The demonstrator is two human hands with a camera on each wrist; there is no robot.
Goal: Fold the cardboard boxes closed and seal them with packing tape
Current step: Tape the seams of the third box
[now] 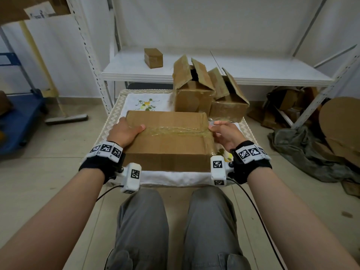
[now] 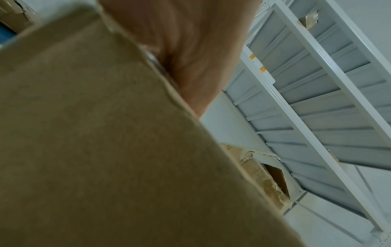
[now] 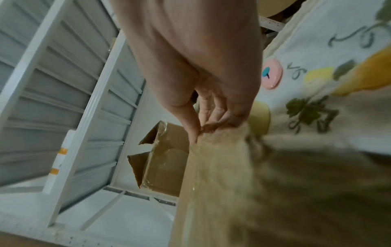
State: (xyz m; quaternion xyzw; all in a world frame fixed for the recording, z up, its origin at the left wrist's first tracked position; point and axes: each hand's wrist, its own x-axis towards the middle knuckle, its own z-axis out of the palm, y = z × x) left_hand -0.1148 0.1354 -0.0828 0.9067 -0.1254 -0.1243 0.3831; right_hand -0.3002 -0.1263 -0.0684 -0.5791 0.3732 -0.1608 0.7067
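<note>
Left hand (image 1: 124, 131) lies flat on the left end of the big box (image 1: 167, 141), fingers straight, thumb along the tape strip (image 1: 175, 131), holding nothing. I read that as weight to keep the flaps shut while the other end gets worked. Right hand (image 1: 224, 131) pinches the tape at the box's right edge; in the right wrist view the fingertips (image 3: 208, 127) close on the strip where it folds over the corner, probably pressing it down or tearing it off.

Big box sits closed at the near middle of the bench (image 1: 175, 177), on a flowered cloth (image 1: 146, 103). Two open boxes (image 1: 196, 88) stand at the far right of the bench, flaps up, not yet folded. One small closed box (image 1: 153, 57) is on the shelf (image 1: 253, 73) behind.

Hard to make out: a clear roll-like thing just beyond the right fingers, likely the tape roll, mostly hidden. Left wrist view is nearly all blurred cardboard and palm. Can't tell whether the tape is cut.
</note>
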